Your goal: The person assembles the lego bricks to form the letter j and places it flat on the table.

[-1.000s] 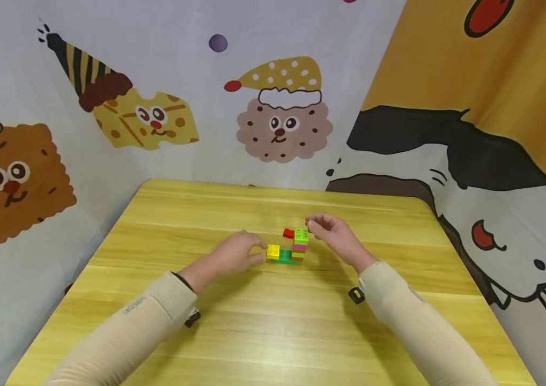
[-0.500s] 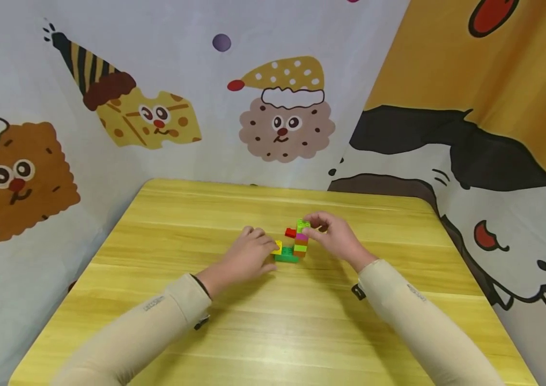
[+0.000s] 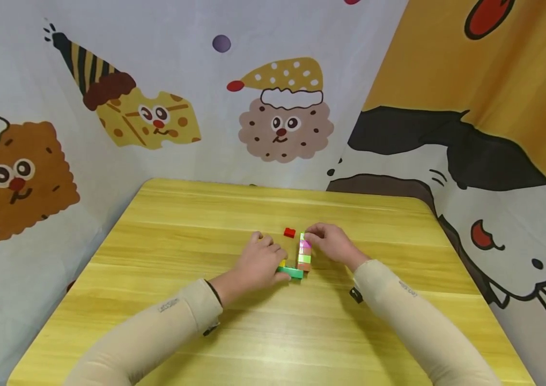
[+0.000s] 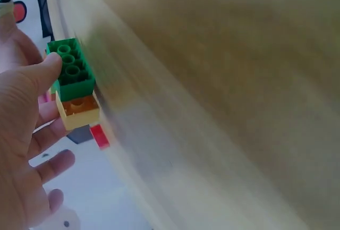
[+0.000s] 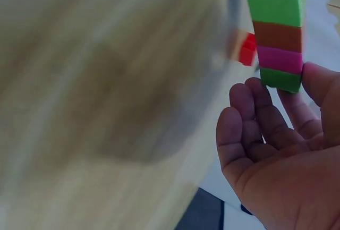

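A long green brick (image 3: 291, 273) carries a yellow brick (image 3: 282, 263) at its left end and a striped stack of toy bricks (image 3: 304, 258) at its right. My left hand (image 3: 260, 264) pinches the left end, its thumb lying on the hollow underside of the green brick (image 4: 73, 70) in the left wrist view. With thumb and fingers, my right hand (image 3: 333, 244) grips the light green top brick (image 5: 280, 79) of the stack. The tubes under the green brick show to the left wrist camera. My left fingers hide most of the yellow brick in the head view.
A loose red brick (image 3: 289, 232) lies on the wooden table (image 3: 263, 343) just behind the stack. Cartoon-printed curtains (image 3: 157, 64) hang beyond the table's back edge and along its sides.
My left hand has moved right and taken hold of the yellow and green end. My right hand has closed on the stack's top. The joined bricks have shifted toward me; the red brick stays put.
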A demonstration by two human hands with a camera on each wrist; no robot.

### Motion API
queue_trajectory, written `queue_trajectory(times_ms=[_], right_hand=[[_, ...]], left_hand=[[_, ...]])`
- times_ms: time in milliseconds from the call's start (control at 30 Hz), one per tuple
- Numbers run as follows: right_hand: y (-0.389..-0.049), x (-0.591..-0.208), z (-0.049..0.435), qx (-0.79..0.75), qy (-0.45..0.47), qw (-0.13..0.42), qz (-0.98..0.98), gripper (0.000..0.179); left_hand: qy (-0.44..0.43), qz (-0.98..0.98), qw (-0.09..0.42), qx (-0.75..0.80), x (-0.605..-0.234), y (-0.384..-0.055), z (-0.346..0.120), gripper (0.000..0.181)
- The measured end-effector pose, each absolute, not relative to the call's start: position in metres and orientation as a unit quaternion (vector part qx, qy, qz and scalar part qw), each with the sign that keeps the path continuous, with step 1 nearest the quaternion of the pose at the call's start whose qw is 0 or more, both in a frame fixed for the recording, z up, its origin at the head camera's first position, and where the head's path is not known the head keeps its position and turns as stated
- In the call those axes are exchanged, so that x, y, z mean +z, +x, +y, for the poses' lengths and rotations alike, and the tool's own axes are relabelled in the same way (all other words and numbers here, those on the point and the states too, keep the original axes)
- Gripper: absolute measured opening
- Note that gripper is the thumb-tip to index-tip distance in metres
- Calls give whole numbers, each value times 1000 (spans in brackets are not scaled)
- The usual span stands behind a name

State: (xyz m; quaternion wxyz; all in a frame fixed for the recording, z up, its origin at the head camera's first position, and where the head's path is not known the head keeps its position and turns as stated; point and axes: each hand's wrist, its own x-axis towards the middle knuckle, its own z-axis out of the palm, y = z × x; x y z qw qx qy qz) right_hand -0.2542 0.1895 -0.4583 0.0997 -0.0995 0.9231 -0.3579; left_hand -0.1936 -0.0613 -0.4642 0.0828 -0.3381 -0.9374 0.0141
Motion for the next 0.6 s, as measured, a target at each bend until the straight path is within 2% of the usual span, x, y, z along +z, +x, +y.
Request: queue_trajectory(times_ms=[233,600], right_hand=[[-246,-470,191,-332,-130,98,929,29],[-247,-472,182,-330,-131,87,931,23]], left_hand=[[-345,-936,72,3,-464,-181,-58,53],[-338,-939,59,-30,-465,-183,-55,50]])
